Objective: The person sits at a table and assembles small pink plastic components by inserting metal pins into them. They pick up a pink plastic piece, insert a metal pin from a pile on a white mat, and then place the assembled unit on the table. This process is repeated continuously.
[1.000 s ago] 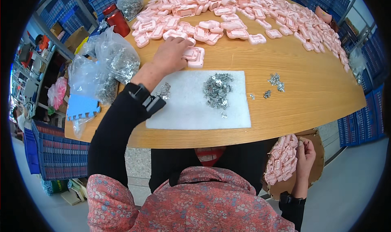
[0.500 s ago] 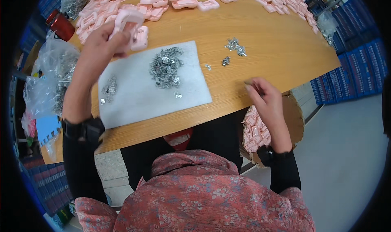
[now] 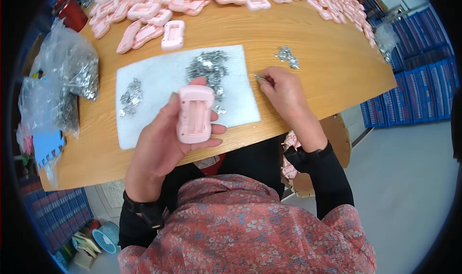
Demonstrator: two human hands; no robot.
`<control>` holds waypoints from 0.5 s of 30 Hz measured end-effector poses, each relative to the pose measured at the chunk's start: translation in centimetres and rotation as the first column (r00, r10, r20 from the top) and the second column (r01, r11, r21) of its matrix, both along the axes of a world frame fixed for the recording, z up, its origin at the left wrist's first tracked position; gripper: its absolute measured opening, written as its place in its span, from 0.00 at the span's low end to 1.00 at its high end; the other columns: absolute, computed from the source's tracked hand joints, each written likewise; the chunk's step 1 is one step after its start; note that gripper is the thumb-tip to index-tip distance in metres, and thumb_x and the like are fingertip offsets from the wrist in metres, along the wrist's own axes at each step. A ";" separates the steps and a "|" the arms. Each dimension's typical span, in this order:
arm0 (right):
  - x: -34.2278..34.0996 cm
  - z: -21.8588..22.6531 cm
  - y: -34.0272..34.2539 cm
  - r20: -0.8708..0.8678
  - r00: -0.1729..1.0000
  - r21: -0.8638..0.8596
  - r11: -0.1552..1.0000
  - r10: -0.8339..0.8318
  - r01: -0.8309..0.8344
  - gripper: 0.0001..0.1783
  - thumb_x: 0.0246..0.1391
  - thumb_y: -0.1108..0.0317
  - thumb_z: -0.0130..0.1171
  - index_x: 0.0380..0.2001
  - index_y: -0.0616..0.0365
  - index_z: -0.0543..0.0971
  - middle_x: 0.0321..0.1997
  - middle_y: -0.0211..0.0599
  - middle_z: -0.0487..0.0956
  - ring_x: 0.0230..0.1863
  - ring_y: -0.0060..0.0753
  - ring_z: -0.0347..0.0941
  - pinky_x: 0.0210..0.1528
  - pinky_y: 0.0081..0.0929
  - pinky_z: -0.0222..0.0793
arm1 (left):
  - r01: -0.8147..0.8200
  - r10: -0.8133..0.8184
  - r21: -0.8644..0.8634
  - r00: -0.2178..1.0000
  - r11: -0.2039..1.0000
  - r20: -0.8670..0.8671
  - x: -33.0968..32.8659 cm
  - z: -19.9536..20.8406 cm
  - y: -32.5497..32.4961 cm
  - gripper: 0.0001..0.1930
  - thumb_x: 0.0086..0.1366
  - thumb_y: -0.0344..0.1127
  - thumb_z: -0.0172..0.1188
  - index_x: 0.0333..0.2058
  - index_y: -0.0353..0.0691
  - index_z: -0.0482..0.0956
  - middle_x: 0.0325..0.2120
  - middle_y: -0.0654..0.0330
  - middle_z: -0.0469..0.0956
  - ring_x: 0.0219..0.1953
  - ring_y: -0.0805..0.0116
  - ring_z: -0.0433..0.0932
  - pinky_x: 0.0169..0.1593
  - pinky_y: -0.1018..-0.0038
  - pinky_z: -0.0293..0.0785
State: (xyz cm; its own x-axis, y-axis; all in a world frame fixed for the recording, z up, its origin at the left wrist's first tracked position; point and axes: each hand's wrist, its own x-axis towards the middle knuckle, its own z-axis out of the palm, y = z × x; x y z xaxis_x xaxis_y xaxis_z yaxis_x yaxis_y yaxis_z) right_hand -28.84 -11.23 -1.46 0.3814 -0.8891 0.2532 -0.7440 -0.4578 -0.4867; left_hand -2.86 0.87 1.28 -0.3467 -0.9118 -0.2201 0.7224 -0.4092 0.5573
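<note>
Table: a wooden table (image 3: pixel 317 76) with a curved near edge and a light brown top.
Mat: a white mat (image 3: pixel 159 88) lies flat on the table near that edge.
Far side: pink plastic shells (image 3: pixel 144 14) lie in a wide spread across the far part of the top, one just beyond the mat's far edge.
Left side: clear bags of small metal parts (image 3: pixel 72 71) rest on the left end, beside the mat.
Right of the mat: a small heap of metal clips (image 3: pixel 287 56) lies on the bare wood.
Far left corner: a red can (image 3: pixel 72 14).

Matt pink plastic shell (image 3: pixel 195 114), shiny metal clips (image 3: pixel 208 68), smooth wooden table (image 3: pixel 317 43).
</note>
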 end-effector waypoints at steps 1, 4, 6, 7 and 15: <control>0.1 0.1 0.1 0.070 0.997 0.056 0.998 -0.015 0.011 0.07 0.52 0.72 0.63 0.34 0.62 0.79 0.29 0.44 0.79 0.30 0.42 0.77 0.34 0.34 0.73 | 0.018 -0.019 0.010 0.999 1.000 0.032 0.3 -0.3 0.1 0.30 0.76 0.54 0.37 0.68 0.44 0.56 0.44 0.49 0.78 0.43 0.51 0.82 0.47 0.55 0.82; 0.7 1.3 1.5 0.273 0.959 0.223 0.975 -0.081 0.019 0.07 0.51 0.74 0.64 0.34 0.62 0.79 0.24 0.35 0.75 0.25 0.26 0.71 0.30 0.25 0.69 | 0.050 -0.053 0.052 0.997 0.997 0.052 0.9 -0.7 -0.3 0.28 0.75 0.52 0.37 0.67 0.43 0.57 0.43 0.46 0.79 0.41 0.48 0.83 0.44 0.53 0.83; 2.0 2.9 2.8 0.267 0.964 0.174 0.984 0.000 -0.048 0.07 0.50 0.74 0.64 0.33 0.62 0.79 0.24 0.34 0.74 0.24 0.24 0.70 0.29 0.23 0.68 | 0.042 -0.044 0.049 0.998 0.998 0.039 1.1 -1.3 -0.7 0.27 0.75 0.51 0.37 0.66 0.42 0.59 0.43 0.45 0.79 0.41 0.48 0.83 0.44 0.53 0.82; 2.6 3.8 3.3 0.263 0.964 0.145 0.986 0.039 -0.080 0.06 0.50 0.75 0.64 0.33 0.62 0.78 0.24 0.33 0.74 0.24 0.23 0.69 0.28 0.23 0.67 | 0.040 -0.041 0.043 0.999 0.998 0.032 1.1 -1.4 -0.8 0.27 0.75 0.50 0.38 0.65 0.42 0.59 0.43 0.44 0.78 0.41 0.49 0.83 0.44 0.53 0.82; 5.6 5.9 4.4 0.234 0.906 0.017 0.931 0.351 -0.365 0.08 0.45 0.80 0.64 0.31 0.62 0.79 0.27 0.33 0.76 0.24 0.24 0.72 0.26 0.21 0.66 | -0.074 0.066 0.045 0.985 0.996 0.158 -0.2 -0.2 -1.2 0.23 0.67 0.37 0.58 0.59 0.37 0.68 0.39 0.56 0.78 0.36 0.66 0.81 0.45 0.62 0.82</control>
State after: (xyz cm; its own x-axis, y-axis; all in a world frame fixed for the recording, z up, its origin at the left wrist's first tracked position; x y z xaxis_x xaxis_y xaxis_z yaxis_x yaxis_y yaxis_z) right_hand -23.23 -6.82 4.46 0.6166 -0.7191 0.3204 -0.4041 -0.6384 -0.6552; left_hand -3.03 -0.35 1.09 -0.2398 -0.9192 -0.3125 0.6560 -0.3907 0.6458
